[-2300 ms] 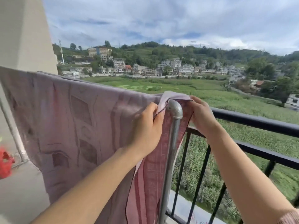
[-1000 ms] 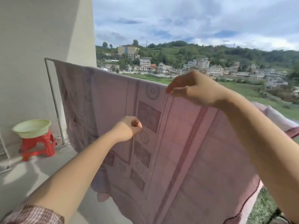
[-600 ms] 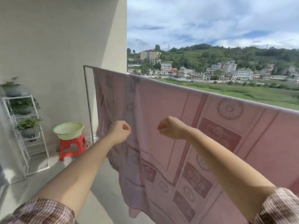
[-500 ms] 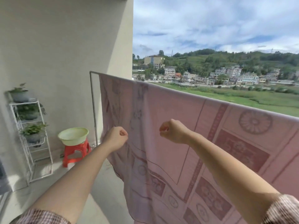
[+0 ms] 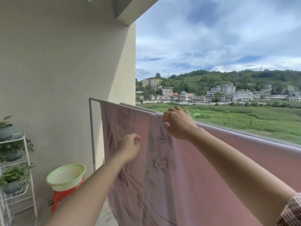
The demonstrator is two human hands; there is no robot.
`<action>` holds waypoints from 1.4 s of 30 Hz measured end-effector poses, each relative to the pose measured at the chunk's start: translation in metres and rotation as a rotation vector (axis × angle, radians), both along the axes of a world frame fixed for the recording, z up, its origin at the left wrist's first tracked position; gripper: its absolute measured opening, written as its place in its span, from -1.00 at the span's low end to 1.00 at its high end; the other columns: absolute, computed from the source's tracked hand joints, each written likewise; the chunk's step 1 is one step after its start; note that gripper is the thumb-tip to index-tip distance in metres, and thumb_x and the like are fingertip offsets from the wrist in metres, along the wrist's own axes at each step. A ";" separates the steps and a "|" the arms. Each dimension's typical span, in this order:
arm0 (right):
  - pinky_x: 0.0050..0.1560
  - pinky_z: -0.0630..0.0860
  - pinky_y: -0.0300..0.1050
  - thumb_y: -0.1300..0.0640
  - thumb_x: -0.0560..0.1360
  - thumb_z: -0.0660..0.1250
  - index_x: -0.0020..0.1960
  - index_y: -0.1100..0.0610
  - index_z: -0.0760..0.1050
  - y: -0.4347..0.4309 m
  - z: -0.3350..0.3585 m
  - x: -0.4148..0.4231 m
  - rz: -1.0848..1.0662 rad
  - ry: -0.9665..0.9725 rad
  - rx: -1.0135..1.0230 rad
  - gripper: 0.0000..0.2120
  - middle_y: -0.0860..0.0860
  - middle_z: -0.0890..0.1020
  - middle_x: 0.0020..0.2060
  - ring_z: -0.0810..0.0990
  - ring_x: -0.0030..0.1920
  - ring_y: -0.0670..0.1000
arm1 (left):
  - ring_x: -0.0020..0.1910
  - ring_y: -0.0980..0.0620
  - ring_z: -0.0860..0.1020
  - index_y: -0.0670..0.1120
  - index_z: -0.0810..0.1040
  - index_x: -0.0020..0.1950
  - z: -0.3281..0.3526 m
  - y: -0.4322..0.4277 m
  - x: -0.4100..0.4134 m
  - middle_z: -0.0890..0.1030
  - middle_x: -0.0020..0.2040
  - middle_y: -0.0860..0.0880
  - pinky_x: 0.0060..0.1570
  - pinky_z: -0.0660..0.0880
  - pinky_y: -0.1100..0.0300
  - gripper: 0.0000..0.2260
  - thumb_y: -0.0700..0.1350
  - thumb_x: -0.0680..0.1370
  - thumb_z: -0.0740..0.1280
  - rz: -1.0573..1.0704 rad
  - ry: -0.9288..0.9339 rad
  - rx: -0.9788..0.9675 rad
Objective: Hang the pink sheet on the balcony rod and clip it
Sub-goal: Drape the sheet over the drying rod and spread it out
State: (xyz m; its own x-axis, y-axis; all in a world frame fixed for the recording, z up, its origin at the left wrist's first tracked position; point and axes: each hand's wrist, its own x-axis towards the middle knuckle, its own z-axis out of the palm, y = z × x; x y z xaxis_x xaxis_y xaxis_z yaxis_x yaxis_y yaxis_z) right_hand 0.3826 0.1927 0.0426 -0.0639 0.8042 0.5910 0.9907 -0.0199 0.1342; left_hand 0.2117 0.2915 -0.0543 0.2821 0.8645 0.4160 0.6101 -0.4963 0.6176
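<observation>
- Spreading step: right hand [image 5: 178, 123] has its grip clamped on the sheet [image 5: 162, 168] atop the rod [image 5: 94, 99]; left hand [image 5: 130, 148] is curled, grip unclear.
- Next calls for flattening the bunched fabric, then clips; none visible.

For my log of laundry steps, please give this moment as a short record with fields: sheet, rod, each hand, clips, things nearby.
sheet: pink sheet, draped over the rod and hanging down
rod: metal rod, bare only at its left corner
right hand: grips the sheet's top edge at the rod
left hand: lower, curled against the cloth; grip unclear
clips: none visible
nearby: green basin on red stool; plant rack
</observation>
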 end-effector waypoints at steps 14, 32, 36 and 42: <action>-0.44 0.23 -0.13 -0.02 0.57 0.06 -0.22 0.16 0.52 0.080 -0.004 0.008 -0.479 0.057 0.122 -0.61 0.00 0.41 -0.47 0.40 -0.44 0.07 | 0.37 0.00 0.29 0.13 0.49 0.25 0.032 0.179 0.079 0.49 0.26 0.07 0.38 0.10 -0.17 -0.46 0.29 0.57 -0.15 -0.440 -0.096 0.468; -0.34 0.29 -0.09 -0.08 0.56 0.07 -0.39 0.21 0.50 0.067 -0.027 -0.001 -0.977 0.065 0.426 -0.48 0.14 0.49 -0.47 0.41 -0.43 0.14 | -0.11 -0.17 0.52 -0.21 0.58 -0.13 0.048 0.288 0.040 0.62 -0.19 -0.21 0.20 0.15 -0.04 -0.63 0.03 0.62 0.16 -0.274 -0.402 0.676; -0.33 0.33 -0.08 -0.10 0.49 0.03 -0.41 0.18 0.46 0.067 -0.027 -0.005 -0.995 0.076 0.443 -0.52 0.13 0.47 -0.47 0.43 -0.42 0.13 | 0.07 -0.39 0.47 -0.26 0.54 -0.02 0.051 0.367 0.010 0.54 -0.02 -0.41 0.28 0.11 -0.18 -0.52 0.10 0.62 0.03 -0.062 -0.327 0.388; -0.32 0.32 -0.08 -0.08 0.44 0.00 -0.32 0.21 0.55 0.071 -0.028 -0.008 -1.054 0.079 0.453 -0.51 0.20 0.57 -0.40 0.41 -0.41 0.12 | 0.18 -0.24 0.49 -0.25 0.47 0.24 0.043 0.449 -0.032 0.50 0.23 -0.32 0.18 0.38 -0.06 -0.55 0.04 0.63 0.01 0.086 -0.615 -0.192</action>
State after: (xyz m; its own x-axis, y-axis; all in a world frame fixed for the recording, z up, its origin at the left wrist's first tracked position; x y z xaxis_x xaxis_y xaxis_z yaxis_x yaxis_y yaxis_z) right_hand 0.3751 0.2634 0.0143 0.5647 0.1484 0.8118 0.4581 -0.8746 -0.1588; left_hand 0.1795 0.7408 -0.0112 -0.0319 0.9485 0.3153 0.1495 -0.3073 0.9398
